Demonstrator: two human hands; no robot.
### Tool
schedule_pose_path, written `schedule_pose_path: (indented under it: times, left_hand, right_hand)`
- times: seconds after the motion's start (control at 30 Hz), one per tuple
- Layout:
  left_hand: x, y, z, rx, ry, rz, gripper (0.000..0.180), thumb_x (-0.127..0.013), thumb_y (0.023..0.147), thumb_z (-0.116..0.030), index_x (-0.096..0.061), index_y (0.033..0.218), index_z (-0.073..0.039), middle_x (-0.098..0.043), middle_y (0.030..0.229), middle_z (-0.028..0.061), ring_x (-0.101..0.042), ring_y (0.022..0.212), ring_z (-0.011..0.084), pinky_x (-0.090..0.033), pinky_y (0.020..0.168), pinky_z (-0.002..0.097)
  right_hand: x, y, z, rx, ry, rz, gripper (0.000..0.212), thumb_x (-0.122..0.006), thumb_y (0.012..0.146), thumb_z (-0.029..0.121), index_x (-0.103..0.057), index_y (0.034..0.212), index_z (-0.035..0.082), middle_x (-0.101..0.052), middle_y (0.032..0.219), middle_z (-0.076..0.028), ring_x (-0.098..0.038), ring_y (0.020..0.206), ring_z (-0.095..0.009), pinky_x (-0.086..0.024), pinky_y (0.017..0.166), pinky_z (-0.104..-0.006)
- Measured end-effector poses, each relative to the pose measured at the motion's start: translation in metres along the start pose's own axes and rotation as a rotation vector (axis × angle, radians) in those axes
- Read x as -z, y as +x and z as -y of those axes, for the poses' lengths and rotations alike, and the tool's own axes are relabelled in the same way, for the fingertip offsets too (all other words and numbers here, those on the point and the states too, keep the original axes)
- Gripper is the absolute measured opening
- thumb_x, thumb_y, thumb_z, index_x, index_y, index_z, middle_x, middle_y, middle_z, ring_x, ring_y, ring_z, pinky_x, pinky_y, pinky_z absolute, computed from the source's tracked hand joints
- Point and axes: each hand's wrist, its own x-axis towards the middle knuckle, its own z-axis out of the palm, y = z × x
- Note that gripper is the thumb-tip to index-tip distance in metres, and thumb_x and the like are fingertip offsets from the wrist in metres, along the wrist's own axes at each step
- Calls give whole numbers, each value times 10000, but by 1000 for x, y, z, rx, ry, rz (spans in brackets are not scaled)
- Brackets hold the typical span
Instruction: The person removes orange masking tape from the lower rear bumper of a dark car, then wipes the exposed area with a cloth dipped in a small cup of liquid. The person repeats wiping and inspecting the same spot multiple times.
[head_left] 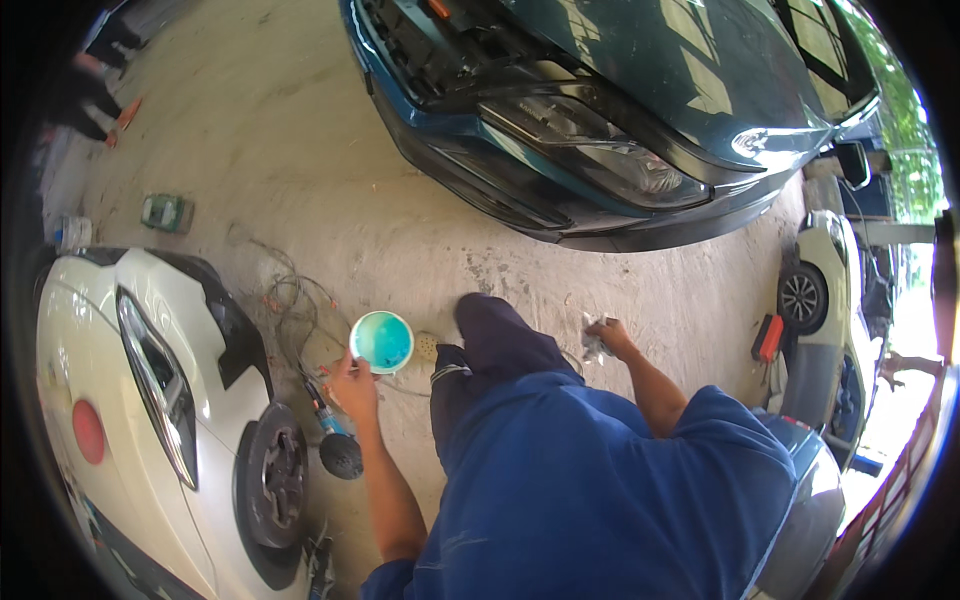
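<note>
My left hand [353,388] is closed on the rim of a round white tub [383,343], held out at my left side. Its inside is turquoise, and whether that is liquid or a coating I cannot tell. Out to my right, my right hand [616,338] grips a crumpled grey-white rag [592,346] that hangs from the fingers. Below the tub, a blue power tool [326,418] with a round black pad lies on the floor beside the white car's wheel.
A dark teal car [560,190] stands ahead, its front nearest me. A white car [150,370] with a red round patch fills the left. Loose cables [290,295] snake over the floor. A green case [167,213] and a red object [768,338] lie farther off. Someone's legs [85,100] show far left.
</note>
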Motion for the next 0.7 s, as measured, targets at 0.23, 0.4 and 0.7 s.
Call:
schedule_pose_path:
  times: [0.23, 0.4, 0.7]
  left_hand:
    - [80, 160, -71, -96, 15, -4, 328, -637, 971, -27, -709, 1287, 23, -625, 1037, 107, -713, 724, 172, -643, 589, 304]
    - [134, 287, -146, -230, 304, -100, 298, -670, 951, -50, -717, 1211, 87, -624, 968, 99, -687, 748, 172, -644, 575, 324]
    - [171, 539, -301, -78, 57, -125, 350, -664, 927, -11, -714, 1266, 58, -606, 1019, 130, -720, 778, 204, -673, 588, 331]
  right_hand:
    - [-132, 35, 83, -65, -116, 8, 453, -833, 751, 366, -788, 1000, -11, -770, 921, -166, -730, 815, -258, -564, 761, -403]
    - [-212, 64, 160, -155, -308, 142, 456, -858, 724, 337, -763, 949, -48, -759, 926, -173, -726, 831, -261, -561, 734, -421]
    - [-323, 158, 387, -387, 1, 230, 294, -830, 772, 198, -756, 914, -49, -732, 864, -129, -705, 765, -242, -546, 661, -413]
